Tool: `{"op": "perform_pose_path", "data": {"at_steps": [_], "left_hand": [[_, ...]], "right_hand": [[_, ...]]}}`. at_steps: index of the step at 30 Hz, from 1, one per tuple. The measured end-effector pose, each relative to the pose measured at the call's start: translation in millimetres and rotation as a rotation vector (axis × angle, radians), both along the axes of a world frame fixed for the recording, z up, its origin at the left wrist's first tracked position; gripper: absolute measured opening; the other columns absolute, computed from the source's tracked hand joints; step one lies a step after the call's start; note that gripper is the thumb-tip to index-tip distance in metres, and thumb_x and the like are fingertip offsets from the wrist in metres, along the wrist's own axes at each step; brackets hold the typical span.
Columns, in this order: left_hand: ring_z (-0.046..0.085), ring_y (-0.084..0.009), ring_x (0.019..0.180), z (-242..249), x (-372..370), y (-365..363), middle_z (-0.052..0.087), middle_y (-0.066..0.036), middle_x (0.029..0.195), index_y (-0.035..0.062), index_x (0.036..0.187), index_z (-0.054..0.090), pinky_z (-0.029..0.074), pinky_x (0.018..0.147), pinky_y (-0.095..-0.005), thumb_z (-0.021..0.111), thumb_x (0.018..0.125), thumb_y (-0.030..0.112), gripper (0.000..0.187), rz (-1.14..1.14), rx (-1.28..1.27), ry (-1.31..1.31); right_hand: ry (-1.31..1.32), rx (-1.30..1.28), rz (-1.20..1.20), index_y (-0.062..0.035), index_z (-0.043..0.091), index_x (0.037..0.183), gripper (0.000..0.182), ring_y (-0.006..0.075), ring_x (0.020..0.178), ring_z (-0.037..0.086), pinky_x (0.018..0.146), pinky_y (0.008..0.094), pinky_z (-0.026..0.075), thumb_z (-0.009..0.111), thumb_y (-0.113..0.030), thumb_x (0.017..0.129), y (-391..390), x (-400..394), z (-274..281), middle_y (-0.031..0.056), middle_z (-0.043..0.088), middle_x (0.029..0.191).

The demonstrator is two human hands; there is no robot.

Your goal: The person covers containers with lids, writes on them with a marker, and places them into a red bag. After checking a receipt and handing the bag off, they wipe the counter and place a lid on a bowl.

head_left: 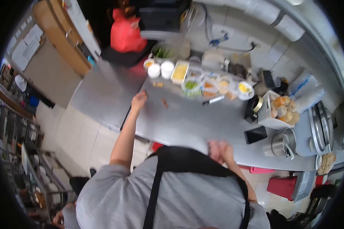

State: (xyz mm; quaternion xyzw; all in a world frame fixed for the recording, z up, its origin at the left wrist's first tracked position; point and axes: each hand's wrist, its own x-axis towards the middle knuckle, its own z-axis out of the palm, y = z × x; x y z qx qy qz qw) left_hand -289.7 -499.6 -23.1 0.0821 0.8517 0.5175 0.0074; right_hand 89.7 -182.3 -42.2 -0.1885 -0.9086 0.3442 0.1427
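Observation:
My left hand [138,100] reaches out and rests on the steel counter [187,122] near its left edge, with nothing visibly in it. A small brown scrap [164,102] lies on the counter just right of that hand. My right hand [219,149] is close to my body, at the top of my black apron [187,160], and it is blurred. A knife [213,100] with a dark handle lies farther along the counter, apart from both hands.
Tubs and bowls of chopped food [202,86] line the back of the counter, with two white cups [160,70]. A white basket [269,114], a black phone [255,134] and a metal pot [284,143] stand at the right. A red bag [126,36] sits behind.

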Motion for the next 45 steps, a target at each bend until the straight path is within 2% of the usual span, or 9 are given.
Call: {"op": "perform_pose_path", "data": {"at_steps": [2,4,9,16,21,27,35,41,45], "left_hand": [[0.051,-0.0333,0.102,-23,6,-10,0.056,-0.021,0.108,0.0138,0.106,0.059,0.041,0.088,-0.0362,0.06,0.074,0.03,0.036,0.091,-0.216,0.223],[0.047,-0.0344,0.106,-33,-11,-1,0.051,-0.018,0.113,0.0184,0.106,0.06,0.039,0.089,-0.038,0.06,0.073,0.025,0.034,0.155,-0.366,0.202],[0.05,-0.0319,0.09,-49,-25,23,0.056,-0.015,0.097,0.0151,0.097,0.064,0.042,0.08,-0.039,0.057,0.074,0.012,0.024,0.077,-0.604,0.349],[0.049,-0.0318,0.086,-29,-22,62,0.053,-0.015,0.086,0.0004,0.091,0.059,0.041,0.076,-0.0401,0.053,0.075,0.01,0.019,0.022,-0.421,0.492],[0.036,-0.0349,0.114,-1,48,75,0.039,-0.015,0.125,0.0063,0.122,0.043,0.028,0.093,-0.0508,0.059,0.076,0.032,0.056,-0.413,-0.561,0.605],[0.025,-0.0333,0.126,-58,-4,84,0.029,-0.012,0.137,0.0101,0.131,0.033,0.019,0.1,-0.0515,0.049,0.083,0.038,0.058,-0.326,-0.694,0.511],[0.026,-0.0357,0.124,-43,-21,86,0.025,-0.011,0.139,0.01,0.132,0.03,0.022,0.1,-0.0505,0.053,0.08,0.043,0.066,-0.381,-0.697,0.503],[0.029,-0.0384,0.12,-47,25,65,0.028,-0.02,0.135,0.0078,0.128,0.035,0.027,0.099,-0.0431,0.06,0.078,0.03,0.06,-0.239,-0.394,0.338],[0.034,-0.0374,0.117,-30,65,71,0.032,-0.022,0.131,0.0051,0.121,0.043,0.031,0.097,-0.0404,0.062,0.076,0.027,0.054,-0.263,-0.342,0.264]], "right_hand": [[0.003,-0.109,-0.142,-0.001,0.057,0.094,0.034,0.0373,0.082,0.055,0.071,0.0429,0.042,0.048,-0.033,0.085,9,-8,38,0.0222,0.057,0.093],[0.01,-0.134,-0.137,-0.0004,0.056,0.1,0.038,0.0362,0.093,0.053,0.078,0.0422,0.041,0.05,-0.034,0.084,18,-16,41,0.0237,0.054,0.104],[-0.187,0.685,0.031,-0.0042,0.037,0.128,0.059,0.0432,0.123,0.024,0.101,0.0512,0.016,0.051,-0.036,0.081,7,-46,-2,0.0216,0.028,0.133],[-0.377,0.436,0.335,-0.0047,0.037,0.125,0.058,0.0391,0.124,0.025,0.102,0.0504,0.016,0.051,-0.035,0.078,-82,-121,36,0.0181,0.035,0.13],[0.046,0.432,0.344,-0.0063,0.039,0.125,0.054,0.032,0.125,0.026,0.102,0.0468,0.02,0.049,-0.034,0.08,-91,-192,4,0.015,0.039,0.128],[0.176,0.494,0.382,-0.0064,0.039,0.125,0.051,0.0303,0.125,0.028,0.103,0.0454,0.018,0.046,-0.034,0.083,-76,-288,-17,0.0131,0.039,0.129],[0.21,0.521,0.343,-0.0144,0.044,0.122,0.044,0.0282,0.121,0.033,0.1,0.0413,0.026,0.046,-0.033,0.083,-64,-175,-16,0.0092,0.043,0.126],[-0.134,0.493,-0.065,-0.0137,0.05,0.112,0.035,0.0307,0.113,0.04,0.088,0.0427,0.035,0.048,-0.023,0.079,25,-102,58,0.0087,0.048,0.116],[0.04,0.663,-0.298,-0.0099,0.046,0.117,0.04,0.0327,0.117,0.036,0.093,0.0457,0.03,0.047,-0.026,0.081,108,-122,-21,0.0115,0.046,0.12]]}}
